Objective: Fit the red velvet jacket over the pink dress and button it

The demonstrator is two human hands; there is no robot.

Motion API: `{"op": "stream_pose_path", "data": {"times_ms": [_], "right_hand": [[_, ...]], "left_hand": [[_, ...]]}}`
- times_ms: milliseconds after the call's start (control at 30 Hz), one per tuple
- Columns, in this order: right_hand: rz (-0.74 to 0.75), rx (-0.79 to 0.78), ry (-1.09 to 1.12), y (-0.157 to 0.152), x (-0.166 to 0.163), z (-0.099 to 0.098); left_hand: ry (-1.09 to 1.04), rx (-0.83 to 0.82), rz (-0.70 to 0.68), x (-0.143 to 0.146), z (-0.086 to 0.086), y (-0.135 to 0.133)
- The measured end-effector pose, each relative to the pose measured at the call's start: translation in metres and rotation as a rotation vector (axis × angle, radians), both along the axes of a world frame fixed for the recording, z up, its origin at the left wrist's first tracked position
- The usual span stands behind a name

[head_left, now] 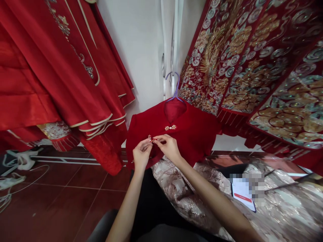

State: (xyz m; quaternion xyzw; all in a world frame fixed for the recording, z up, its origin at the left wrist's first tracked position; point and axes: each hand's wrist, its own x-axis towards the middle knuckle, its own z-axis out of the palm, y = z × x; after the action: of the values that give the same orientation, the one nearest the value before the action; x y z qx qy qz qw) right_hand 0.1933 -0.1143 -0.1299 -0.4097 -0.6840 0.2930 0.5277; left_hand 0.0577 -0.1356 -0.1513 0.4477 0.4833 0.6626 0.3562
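A red short jacket (pixel 196 134) hangs from a purple hanger (pixel 176 85) in front of me. Just below its neckline sits a beaded gold and pearl clasp (pixel 170 127), fastened across the front. Lower down, a second ornamental clasp (pixel 152 140) is pinched between the fingertips of both hands. My left hand (pixel 141 154) grips it from the left, thumb and fingers together. From the other side my right hand (pixel 168 148) closes thumb and forefinger on it. Fingers partly cover this clasp, so whether its halves are joined cannot be seen.
Long red garments (pixel 101 94) hang at the left, and a heavily embroidered red garment (pixel 239 67) hangs at the right. Shiny pinkish-silver fabric (pixel 191 198) spreads below the jacket, with a phone (pixel 243 195) lying on it. White cords (pixel 6 198) lie on the tiled floor (pixel 63 205).
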Motion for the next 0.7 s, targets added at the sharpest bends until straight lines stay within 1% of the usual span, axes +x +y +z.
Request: {"op": "stream_pose_path", "data": {"times_ms": [100, 233, 333, 500, 700], "right_hand": [[0.009, -0.003, 0.012, -0.002, -0.001, 0.003], [-0.023, 0.026, 0.002, -0.003, -0.004, 0.004], [-0.042, 0.039, 0.004, -0.002, -0.007, 0.003], [-0.061, 0.020, 0.033, 0.001, -0.012, -0.002], [-0.065, 0.019, 0.046, 0.001, -0.014, -0.004]], "left_hand": [[0.006, -0.013, -0.006, -0.001, 0.003, -0.002], [0.020, -0.013, -0.016, -0.001, 0.005, -0.002], [0.046, 0.011, 0.000, -0.001, 0.005, 0.000], [0.160, 0.029, 0.027, -0.005, 0.003, 0.005], [0.219, 0.000, 0.000, -0.012, 0.002, 0.009]]}}
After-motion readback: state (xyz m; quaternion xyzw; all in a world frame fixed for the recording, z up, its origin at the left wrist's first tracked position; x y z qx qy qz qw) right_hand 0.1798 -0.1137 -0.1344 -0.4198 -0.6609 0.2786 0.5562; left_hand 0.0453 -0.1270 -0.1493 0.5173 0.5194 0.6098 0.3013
